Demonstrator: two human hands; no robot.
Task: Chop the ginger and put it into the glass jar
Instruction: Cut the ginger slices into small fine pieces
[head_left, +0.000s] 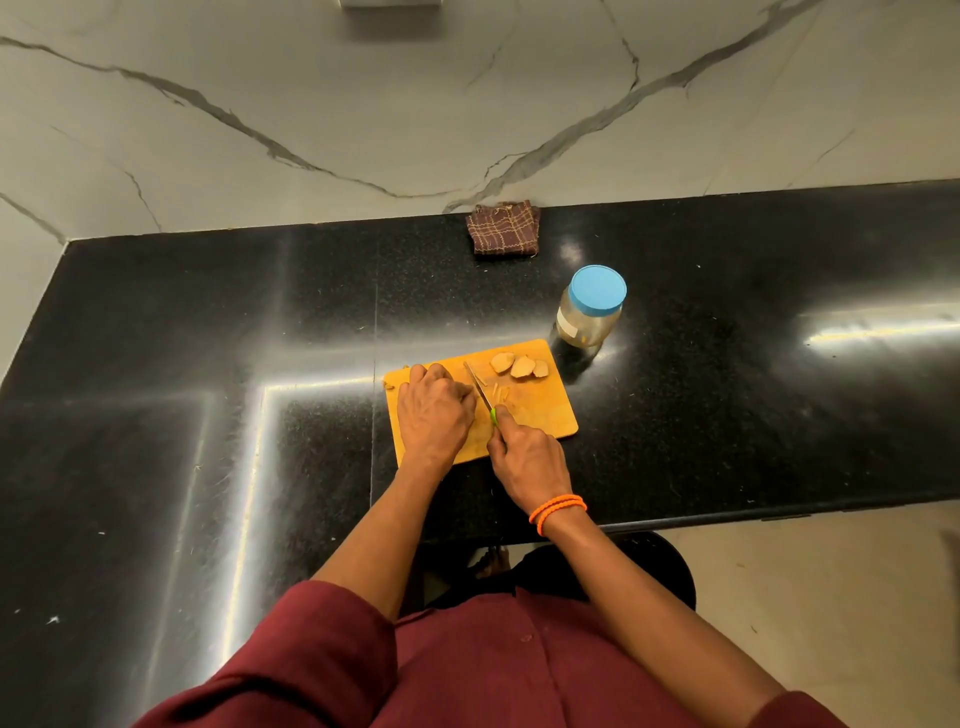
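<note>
Gripping knife (480, 387) handle in right hand (527, 460); left hand (434, 410), fingers curled, pinning ginger on cutting board (545, 415). Ginger slices (517, 365) at board's far edge. Lidded glass jar (589, 314) just beyond, on surface (208, 322).

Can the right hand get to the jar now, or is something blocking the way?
Probably yes, but not at once: the right hand grips the knife. The counter between the cutting board and the jar looks free.

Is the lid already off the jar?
No, the blue lid sits on top of the jar, which stands on the counter beside the cutting board.
</note>
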